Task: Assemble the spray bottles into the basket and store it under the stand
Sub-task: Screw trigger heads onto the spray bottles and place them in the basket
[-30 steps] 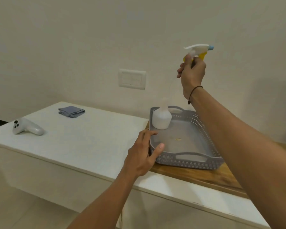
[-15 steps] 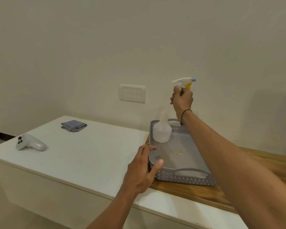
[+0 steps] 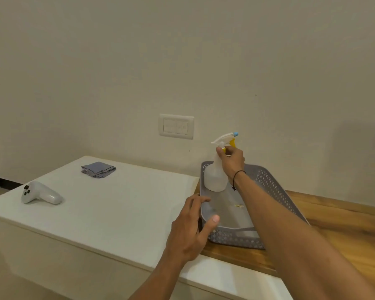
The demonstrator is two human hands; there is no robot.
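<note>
Only 1 view is given, from a wide-angle camera worn on the person's head. It looks forward and slightly down across a white counter [image 3: 117, 208] toward a plain wall [image 3: 182, 50], which fills the upper half of the frame. Both forearms enter from the bottom edge, so the camera sits close above and behind them. The left hand [image 3: 191, 230] and right hand [image 3: 232, 163] lie right of centre, and the grey basket [image 3: 273, 187] sits near. Straight edges bow slightly toward the borders.
</note>
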